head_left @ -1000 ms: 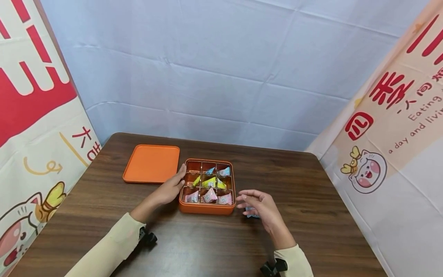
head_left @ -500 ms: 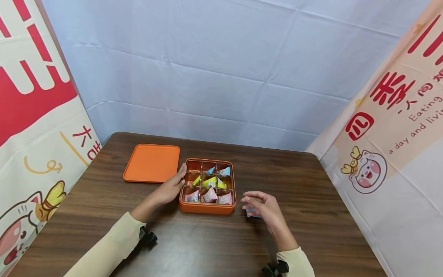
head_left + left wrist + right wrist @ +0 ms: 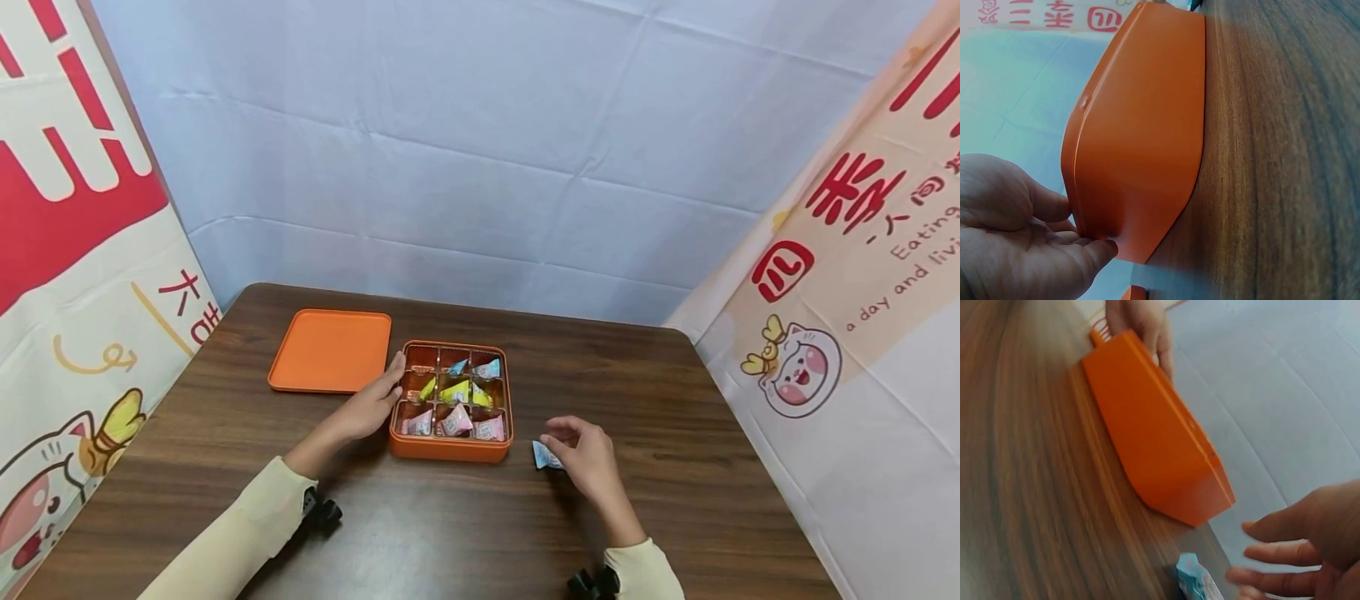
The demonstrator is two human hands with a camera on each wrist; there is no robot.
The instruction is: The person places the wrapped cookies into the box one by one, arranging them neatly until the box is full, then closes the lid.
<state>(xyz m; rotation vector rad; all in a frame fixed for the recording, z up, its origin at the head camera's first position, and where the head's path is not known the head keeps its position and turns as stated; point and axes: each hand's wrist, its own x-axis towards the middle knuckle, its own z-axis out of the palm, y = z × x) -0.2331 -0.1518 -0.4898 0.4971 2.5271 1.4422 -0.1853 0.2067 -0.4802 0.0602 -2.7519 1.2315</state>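
An orange box (image 3: 450,449) with a divided tray stands mid-table, holding small wrapped candies: pink ones (image 3: 454,422) in front, yellow ones (image 3: 455,392) in the middle, blue ones (image 3: 487,369) at the back. My left hand (image 3: 368,408) rests against the box's left side; in the left wrist view its thumb and fingers touch the orange wall (image 3: 1141,125) near a corner. Right of the box, a blue candy (image 3: 545,456) lies on the table. Over it is my right hand (image 3: 588,458), fingers loosely bent and apart in the right wrist view, above the candy's blue wrapper (image 3: 1194,578).
An orange lid (image 3: 330,352) lies flat on the dark wooden table (image 3: 420,533), behind and left of the box. A pale cloth (image 3: 450,167) hangs behind the table, with printed banners at both sides.
My right hand has moved right, away from the box, and the blue candy on the table shows more. My left hand stays at the box's side.
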